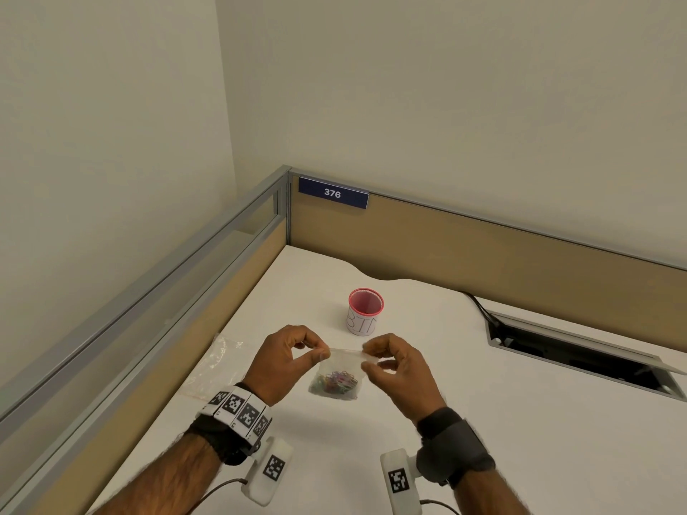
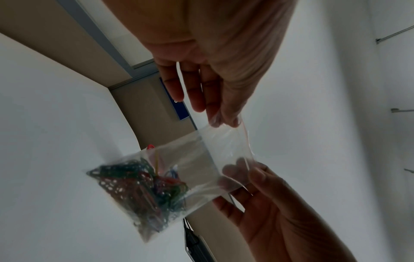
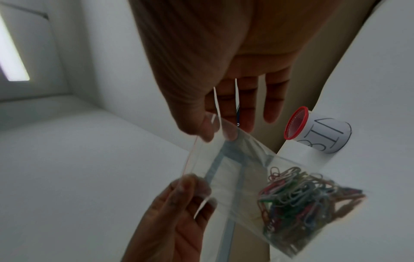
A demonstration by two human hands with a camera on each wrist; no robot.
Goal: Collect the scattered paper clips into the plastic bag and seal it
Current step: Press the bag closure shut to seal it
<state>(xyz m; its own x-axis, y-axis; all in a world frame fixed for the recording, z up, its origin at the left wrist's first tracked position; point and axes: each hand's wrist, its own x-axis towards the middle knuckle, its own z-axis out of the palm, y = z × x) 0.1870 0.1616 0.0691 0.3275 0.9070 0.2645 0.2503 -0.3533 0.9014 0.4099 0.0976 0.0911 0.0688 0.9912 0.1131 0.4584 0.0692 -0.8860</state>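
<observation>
A small clear zip bag (image 1: 340, 366) hangs above the white desk, with a heap of coloured paper clips (image 1: 336, 382) in its bottom. My left hand (image 1: 322, 353) pinches the bag's top left corner between thumb and forefinger. My right hand (image 1: 366, 356) pinches the top right corner, so the top strip is stretched between them. The left wrist view has the left hand (image 2: 224, 122) above, the bag (image 2: 201, 159) and the clips (image 2: 143, 191). In the right wrist view the right hand (image 3: 215, 134) grips the bag (image 3: 241, 173) over the clips (image 3: 298, 196).
A pink mesh cup labelled BIN (image 1: 365, 311) stands just behind the hands. Another clear plastic bag (image 1: 219, 362) lies flat at the desk's left edge. An open cable hatch (image 1: 580, 351) is sunk into the desk at the right. Partition walls close the back and left.
</observation>
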